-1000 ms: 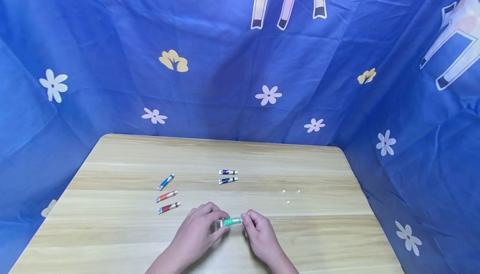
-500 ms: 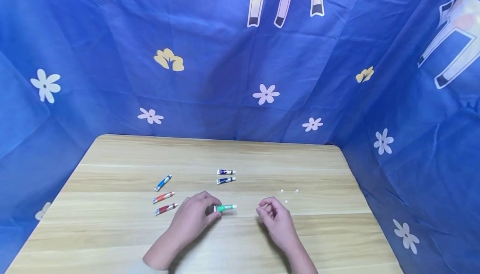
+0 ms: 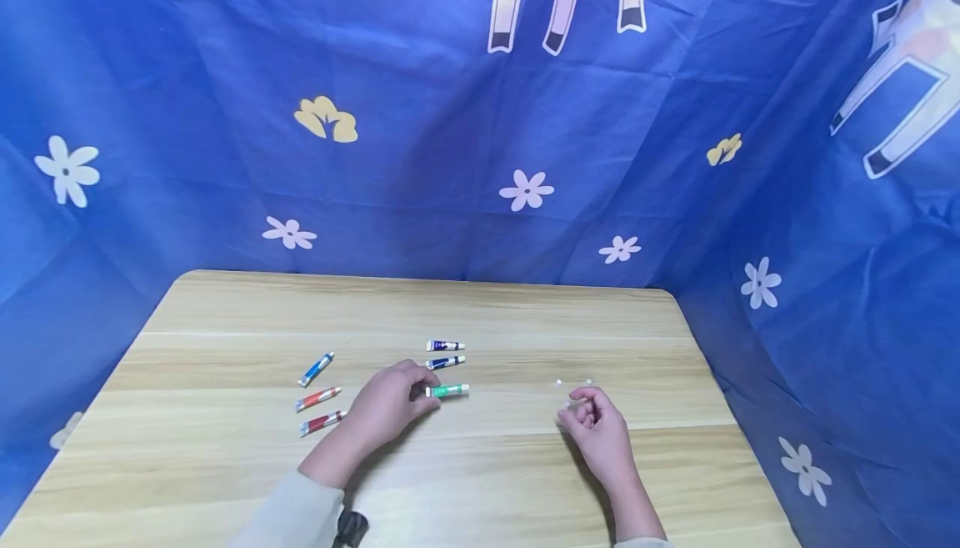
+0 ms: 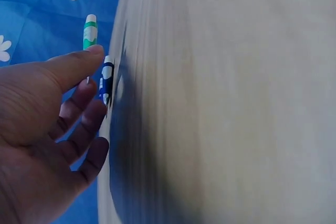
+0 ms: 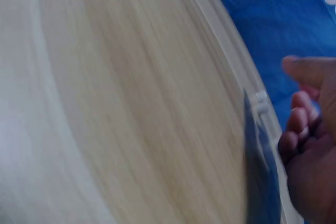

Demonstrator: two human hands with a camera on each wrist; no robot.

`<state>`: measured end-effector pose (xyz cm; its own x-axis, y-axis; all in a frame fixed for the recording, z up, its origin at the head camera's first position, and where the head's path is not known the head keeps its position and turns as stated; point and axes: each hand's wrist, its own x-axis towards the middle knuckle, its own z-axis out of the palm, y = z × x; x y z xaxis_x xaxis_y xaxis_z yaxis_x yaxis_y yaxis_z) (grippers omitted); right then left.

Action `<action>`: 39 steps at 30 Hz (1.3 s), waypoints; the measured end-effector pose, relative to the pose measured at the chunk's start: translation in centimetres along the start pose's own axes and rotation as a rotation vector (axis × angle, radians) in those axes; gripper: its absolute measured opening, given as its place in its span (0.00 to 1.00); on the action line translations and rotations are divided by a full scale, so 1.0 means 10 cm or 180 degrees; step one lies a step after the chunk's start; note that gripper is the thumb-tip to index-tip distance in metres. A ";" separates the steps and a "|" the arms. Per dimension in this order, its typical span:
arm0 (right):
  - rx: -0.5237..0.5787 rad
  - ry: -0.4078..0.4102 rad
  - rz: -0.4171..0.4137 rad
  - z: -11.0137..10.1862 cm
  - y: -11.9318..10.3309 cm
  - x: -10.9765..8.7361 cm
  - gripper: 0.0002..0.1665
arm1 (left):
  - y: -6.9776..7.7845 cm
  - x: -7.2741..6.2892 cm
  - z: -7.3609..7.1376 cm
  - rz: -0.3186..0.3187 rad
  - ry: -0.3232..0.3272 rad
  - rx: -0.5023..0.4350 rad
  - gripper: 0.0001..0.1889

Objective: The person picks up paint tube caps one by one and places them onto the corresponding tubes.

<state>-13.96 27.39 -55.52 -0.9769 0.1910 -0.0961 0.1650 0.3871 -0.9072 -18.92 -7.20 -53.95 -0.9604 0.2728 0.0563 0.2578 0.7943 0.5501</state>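
My left hand [image 3: 393, 402] pinches a green paint tube [image 3: 448, 391] between thumb and fingers. The tube's white tip points right in the head view; in the left wrist view this green tube [image 4: 90, 32] stands out past the thumb. Close behind lies a navy paint tube [image 3: 447, 361], with a purple one [image 3: 446, 346] beyond it. My right hand [image 3: 603, 431] hovers low over small white pieces, thumb and index finger curled around one of them in the head view. I cannot tell whether its fingertips hold anything. Two more white pieces [image 3: 558, 382] lie just behind the fingers.
At the left lie a blue tube [image 3: 316, 369], an orange tube [image 3: 318, 399] and a red tube [image 3: 322, 424], on the wooden table [image 3: 247, 306]. A blue patterned cloth [image 3: 420, 114] hangs behind the table and along its sides.
The hands have parted from the green tube's tip. My left hand carried the tube forward and left, towards the navy tube; my right hand moved right to the white pieces.
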 end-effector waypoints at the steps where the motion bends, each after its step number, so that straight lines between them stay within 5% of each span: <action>1: -0.0060 -0.0005 0.0040 -0.01 0.02 0.01 0.21 | -0.01 0.02 0.00 -0.0035 -0.0045 -0.0030 0.10; 9: -0.0511 0.0041 0.0027 -0.01 0.12 0.09 0.19 | -0.07 0.14 0.05 -0.0126 -0.0145 -0.0107 0.09; 28: -0.1133 0.0258 -0.0164 0.12 0.11 0.10 0.03 | -0.09 0.14 0.07 -0.0175 -0.0068 -0.0228 0.11; 39: -0.1172 0.0268 -0.0166 0.11 0.09 0.08 0.03 | -0.15 -0.13 -0.11 -0.0120 0.0059 -0.0263 0.15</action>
<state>-14.74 26.94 -56.86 -0.9732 0.2299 -0.0059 0.1681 0.6936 -0.7005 -18.12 -9.36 -53.91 -0.9713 0.2328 0.0494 0.2127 0.7560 0.6190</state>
